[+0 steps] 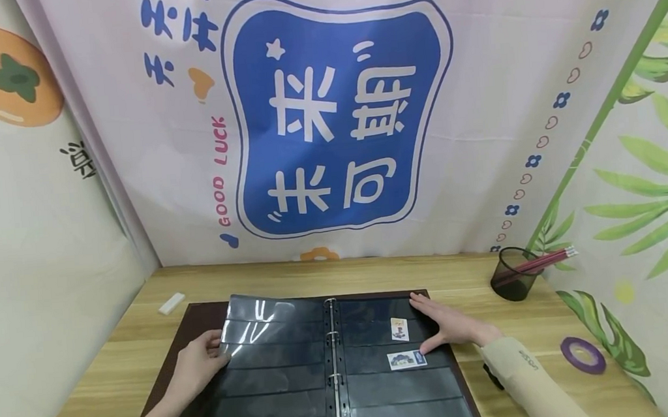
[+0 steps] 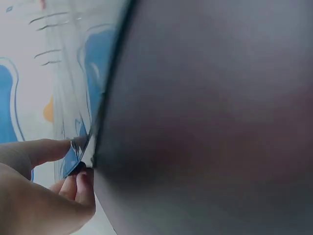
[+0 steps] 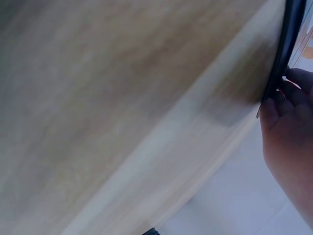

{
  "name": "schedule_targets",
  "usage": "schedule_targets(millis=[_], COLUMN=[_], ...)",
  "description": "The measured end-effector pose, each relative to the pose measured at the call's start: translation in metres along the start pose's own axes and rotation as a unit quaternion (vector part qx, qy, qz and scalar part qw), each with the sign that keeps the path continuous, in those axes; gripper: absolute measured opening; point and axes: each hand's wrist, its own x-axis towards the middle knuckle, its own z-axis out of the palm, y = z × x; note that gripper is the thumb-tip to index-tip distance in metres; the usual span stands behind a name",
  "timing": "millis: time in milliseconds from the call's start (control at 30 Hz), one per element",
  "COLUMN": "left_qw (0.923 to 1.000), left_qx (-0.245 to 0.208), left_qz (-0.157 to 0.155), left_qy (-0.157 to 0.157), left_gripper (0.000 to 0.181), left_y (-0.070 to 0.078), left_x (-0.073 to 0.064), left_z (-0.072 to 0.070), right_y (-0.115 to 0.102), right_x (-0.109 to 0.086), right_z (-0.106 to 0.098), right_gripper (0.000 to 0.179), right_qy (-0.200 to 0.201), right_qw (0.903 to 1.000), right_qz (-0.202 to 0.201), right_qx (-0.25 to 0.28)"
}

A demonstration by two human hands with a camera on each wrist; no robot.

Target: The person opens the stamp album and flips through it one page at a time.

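Note:
A ring-binder stamp album (image 1: 172,362) with a dark maroon cover lies open on the wooden table. My left hand (image 1: 198,365) pinches the outer edge of the clear-pocketed black left page (image 1: 279,376), whose upper corner is lifted off the cover. In the left wrist view the thumb and fingers (image 2: 84,188) grip that page's edge. My right hand (image 1: 451,322) rests spread at the right page's (image 1: 407,392) outer edge, its thumb close to a blue-and-white horizontal stamp (image 1: 405,360). Above that, an upright stamp (image 1: 399,330) sits in another row.
A white eraser-like block (image 1: 172,304) lies at the back left. At the back right stands a black mesh pen cup (image 1: 510,280) with several pencils (image 1: 541,261). A purple tape roll (image 1: 583,355) lies at right. A small black object (image 1: 492,375) is partly under the right sleeve.

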Motion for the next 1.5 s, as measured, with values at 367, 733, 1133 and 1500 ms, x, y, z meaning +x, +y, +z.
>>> schedule_targets(millis=[367,733,1133,1500], left_qw=[0.9847,0.9738,0.9678,0.966], left_qx=[0.133,0.158,0.18,0.189], left_qz=[0.111,0.143,0.152,0.155], left_qy=[-0.017,-0.081,-0.089,-0.083], left_gripper=[0.054,0.084,0.083,0.081], left_y=[-0.002,-0.002,0.0,0.0], left_x=[-0.004,-0.013,-0.015,-0.015], left_z=[0.013,0.02,0.021,0.022], right_y=[0.005,0.007,0.01,0.008], right_x=[0.0,0.0,0.001,0.0], right_z=[0.001,0.004,-0.007,-0.005], right_gripper=[0.112,0.116,0.119,0.113], right_qy=[0.005,0.022,0.018,0.025], right_qw=[0.9999,0.9992,0.9985,0.9975], right_qz=[-0.014,-0.019,-0.01,-0.032], right_qx=[-0.005,-0.027,-0.051,-0.058])
